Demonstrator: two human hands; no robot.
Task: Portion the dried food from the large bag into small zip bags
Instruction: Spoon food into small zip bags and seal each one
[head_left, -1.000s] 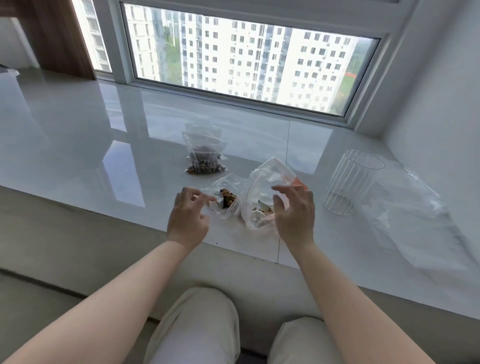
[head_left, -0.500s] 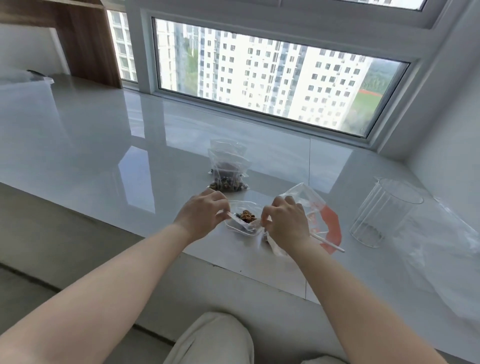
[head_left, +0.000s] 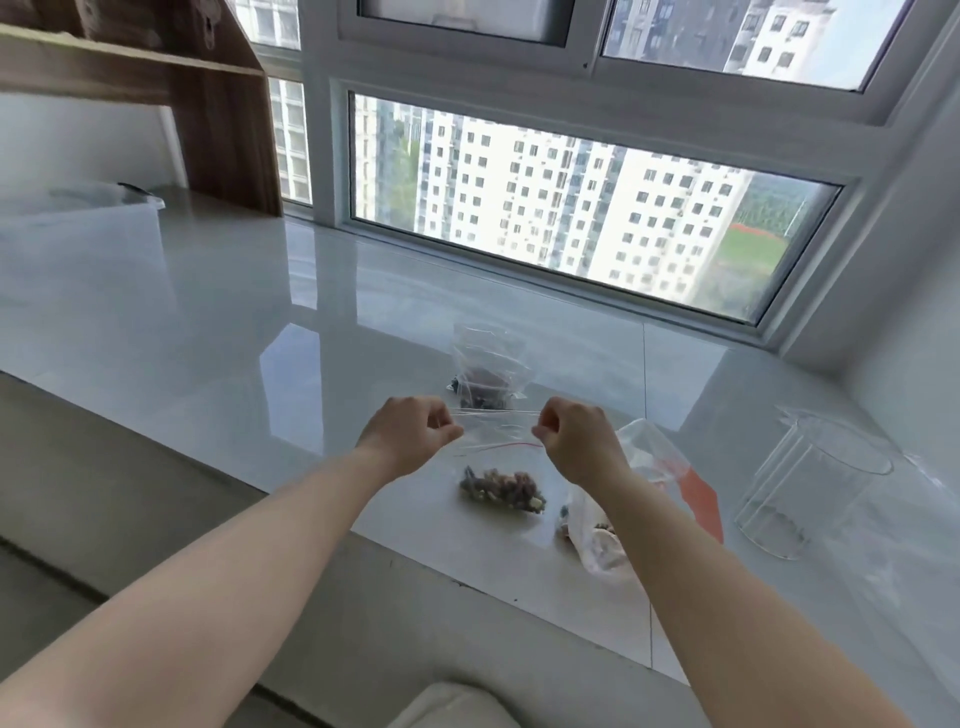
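A small clear zip bag (head_left: 501, 470) hangs upright above the white sill, dried food gathered at its bottom. My left hand (head_left: 410, 434) pinches its top left corner and my right hand (head_left: 576, 439) pinches the top right corner, stretching the zip strip between them. The large bag (head_left: 654, 467), clear with an orange patch, lies on the sill just right of it, partly hidden by my right forearm. Several filled small zip bags (head_left: 485, 374) are stacked behind my hands.
A clear ribbed plastic cup (head_left: 810, 483) lies on its side at the right, with crumpled clear plastic (head_left: 914, 525) beyond it. A clear box (head_left: 78, 208) and a wooden shelf (head_left: 208, 104) stand far left. The sill's front edge (head_left: 311, 499) runs below my forearms.
Both hands have lifted the small bag off the sill and pulled its top taut between them. The right hand has left the large bag. The camera has tilted up.
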